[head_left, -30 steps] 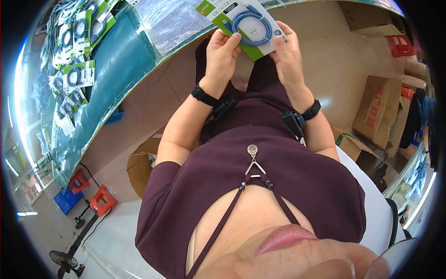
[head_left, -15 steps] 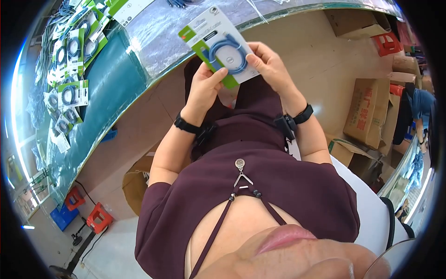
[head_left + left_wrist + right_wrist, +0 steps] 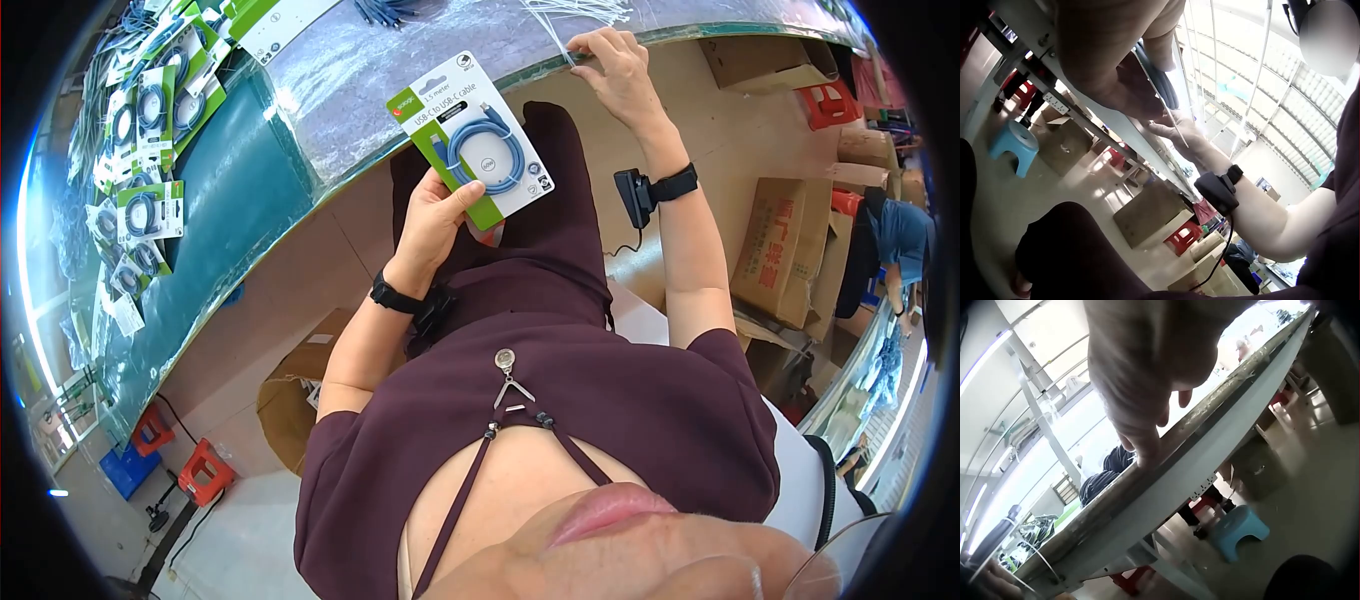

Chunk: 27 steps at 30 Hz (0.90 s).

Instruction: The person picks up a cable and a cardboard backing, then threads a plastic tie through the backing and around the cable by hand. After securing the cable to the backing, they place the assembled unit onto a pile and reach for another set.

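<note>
At table (image 3: 325,125) edge: right hand (image 3: 625,82) at ties (image 3: 585,12), pinch unclear; tugging could scatter them.
Pack (image 3: 472,142): left hand (image 3: 432,225) clamps it; slack thumb could drop it.

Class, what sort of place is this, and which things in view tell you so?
Probably a packing workshop: cables on printed cards lie heaped on a long worktable, the left hand holds another carded cable, and cardboard boxes stand nearby.

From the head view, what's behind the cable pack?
Dark trousers and the table show beyond the cable pack; the left hand reaches behind it. The pack covers most of the fingers.
</note>
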Each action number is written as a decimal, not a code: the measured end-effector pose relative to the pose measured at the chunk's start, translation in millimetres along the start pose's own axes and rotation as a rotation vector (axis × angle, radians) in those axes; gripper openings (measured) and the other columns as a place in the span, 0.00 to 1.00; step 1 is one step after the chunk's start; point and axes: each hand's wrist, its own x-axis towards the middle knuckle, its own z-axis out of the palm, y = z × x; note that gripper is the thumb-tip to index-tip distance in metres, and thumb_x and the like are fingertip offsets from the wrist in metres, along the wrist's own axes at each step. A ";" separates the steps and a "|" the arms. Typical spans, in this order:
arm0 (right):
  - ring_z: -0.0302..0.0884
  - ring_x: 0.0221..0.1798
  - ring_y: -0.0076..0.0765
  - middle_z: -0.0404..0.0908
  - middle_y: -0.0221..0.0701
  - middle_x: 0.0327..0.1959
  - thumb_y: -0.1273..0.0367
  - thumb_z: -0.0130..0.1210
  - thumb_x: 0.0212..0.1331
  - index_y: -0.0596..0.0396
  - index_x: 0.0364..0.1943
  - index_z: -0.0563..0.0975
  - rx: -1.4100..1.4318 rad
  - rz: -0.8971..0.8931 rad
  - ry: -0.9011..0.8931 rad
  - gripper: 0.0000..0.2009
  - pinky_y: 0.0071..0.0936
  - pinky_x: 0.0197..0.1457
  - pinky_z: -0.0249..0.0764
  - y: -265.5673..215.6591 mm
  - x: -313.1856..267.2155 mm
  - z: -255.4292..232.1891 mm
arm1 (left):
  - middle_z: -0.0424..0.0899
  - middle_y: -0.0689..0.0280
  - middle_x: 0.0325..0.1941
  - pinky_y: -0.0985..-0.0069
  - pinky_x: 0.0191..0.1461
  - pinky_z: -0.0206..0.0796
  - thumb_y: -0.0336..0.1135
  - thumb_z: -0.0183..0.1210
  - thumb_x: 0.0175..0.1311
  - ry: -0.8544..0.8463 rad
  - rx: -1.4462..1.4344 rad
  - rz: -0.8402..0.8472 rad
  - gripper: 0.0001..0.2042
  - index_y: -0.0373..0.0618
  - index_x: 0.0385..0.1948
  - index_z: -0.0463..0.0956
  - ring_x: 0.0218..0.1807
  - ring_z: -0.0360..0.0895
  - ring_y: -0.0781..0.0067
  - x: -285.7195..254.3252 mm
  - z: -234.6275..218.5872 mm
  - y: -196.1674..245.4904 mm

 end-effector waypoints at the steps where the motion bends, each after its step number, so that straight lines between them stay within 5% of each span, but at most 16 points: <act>1: 0.72 0.43 0.33 0.77 0.23 0.31 0.73 0.63 0.46 0.49 0.31 0.78 0.004 -0.001 -0.001 0.08 0.33 0.51 0.66 1.3 -0.2 1.8 | 0.78 0.62 0.52 0.67 0.58 0.69 0.25 0.58 0.61 0.005 0.004 -0.007 0.17 0.41 0.52 0.69 0.53 0.76 0.69 0.6 0.2 1.0; 12: 0.72 0.41 0.32 0.78 0.22 0.33 0.73 0.67 0.40 0.49 0.29 0.80 0.171 -0.192 0.067 0.10 0.29 0.46 0.68 15.6 -5.4 17.3 | 0.78 0.63 0.50 0.69 0.57 0.69 0.27 0.60 0.61 0.046 0.022 -0.051 0.17 0.42 0.51 0.70 0.51 0.77 0.70 3.1 1.8 -1.6; 20: 0.74 0.40 0.29 0.78 0.25 0.32 0.78 0.66 0.43 0.53 0.28 0.80 0.365 -0.122 0.202 0.08 0.24 0.42 0.71 10.7 -14.6 9.5 | 0.79 0.63 0.49 0.69 0.56 0.71 0.28 0.60 0.61 0.065 0.028 -0.042 0.16 0.42 0.50 0.70 0.50 0.77 0.70 1.4 4.2 -5.8; 27: 0.77 0.38 0.26 0.79 0.28 0.35 0.80 0.62 0.48 0.55 0.29 0.79 0.670 -0.015 0.101 0.06 0.20 0.42 0.75 1.5 -29.5 -20.8 | 0.78 0.63 0.49 0.69 0.55 0.72 0.26 0.59 0.61 0.035 -0.022 -0.022 0.15 0.41 0.50 0.70 0.50 0.77 0.70 8.0 16.6 -9.4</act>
